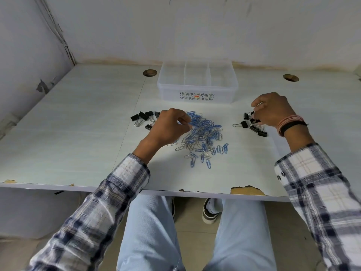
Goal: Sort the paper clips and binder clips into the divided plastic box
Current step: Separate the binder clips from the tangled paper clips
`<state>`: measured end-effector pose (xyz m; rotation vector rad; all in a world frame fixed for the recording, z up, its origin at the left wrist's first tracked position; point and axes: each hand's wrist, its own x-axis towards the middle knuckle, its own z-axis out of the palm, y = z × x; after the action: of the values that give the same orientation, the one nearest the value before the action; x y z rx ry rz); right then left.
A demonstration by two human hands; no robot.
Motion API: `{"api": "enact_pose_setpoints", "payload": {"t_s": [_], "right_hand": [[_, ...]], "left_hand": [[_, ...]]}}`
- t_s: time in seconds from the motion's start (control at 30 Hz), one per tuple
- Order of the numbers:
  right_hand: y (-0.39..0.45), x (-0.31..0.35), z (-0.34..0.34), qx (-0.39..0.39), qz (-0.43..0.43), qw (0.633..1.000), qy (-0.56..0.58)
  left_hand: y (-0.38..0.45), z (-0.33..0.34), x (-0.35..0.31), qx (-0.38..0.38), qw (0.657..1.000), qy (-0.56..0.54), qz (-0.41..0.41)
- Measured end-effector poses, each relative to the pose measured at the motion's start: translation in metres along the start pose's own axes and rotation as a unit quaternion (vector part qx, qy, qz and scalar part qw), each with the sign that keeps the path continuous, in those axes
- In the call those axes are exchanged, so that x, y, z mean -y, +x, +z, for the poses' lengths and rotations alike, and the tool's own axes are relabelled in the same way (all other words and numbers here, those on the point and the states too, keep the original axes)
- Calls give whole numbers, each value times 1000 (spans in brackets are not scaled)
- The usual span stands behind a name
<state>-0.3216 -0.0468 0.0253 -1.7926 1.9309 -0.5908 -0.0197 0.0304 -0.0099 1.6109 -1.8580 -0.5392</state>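
We note that the divided plastic box (197, 83) stands at the far middle of the bench (78, 133), at 12 o'clock from the paper clips (203, 135), and all three of its compartments appear empty, so we judge sorting has barely begun. The paper clips lie in a loose heap at the bench centre, blue and bare-metal ones mixed, their long axes pointing every way. The left hand (168, 128) sits at the 10 o'clock edge of that heap with fingers curled and fingertips pinched together on what looks like one or a few clips (the exact count is too small to tell). Just beyond it, at 9 o'clock from the heap, lies the left group of binder clips (143, 117), partly hidden by the knuckles. The right hand (273, 110) is curled over the right group of binder clips (253, 124), pinching at least one by its wire handle; the palm covers the rest. The relation that governs the coming move: from the left hand the box lies at about 1 o'clock, from the right hand at about 10 o'clock, both near, neither clearly nearer. We cannot make out which compartment is meant for which kind. The far wall of the box blends into the room wall (195, 36) behind it.
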Motion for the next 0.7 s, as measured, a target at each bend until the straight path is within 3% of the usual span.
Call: {"api": "enact_pose_setpoints", "payload": {"t_s": [0.27,0.5,0.6,0.7], "right_hand": [[-11,4,7,-9,-64,995,-78],[-56,41,20,250,-157,950,-98],[-64,46,32,314,-150,927,-138],[-70,43,43,307,-155,928,-143]], "left_hand": [[-10,-3,-13,119,992,25,32],[-17,5,-23,277,955,107,14],[-18,8,-25,274,954,126,13],[-20,12,-20,239,963,123,31]]}}
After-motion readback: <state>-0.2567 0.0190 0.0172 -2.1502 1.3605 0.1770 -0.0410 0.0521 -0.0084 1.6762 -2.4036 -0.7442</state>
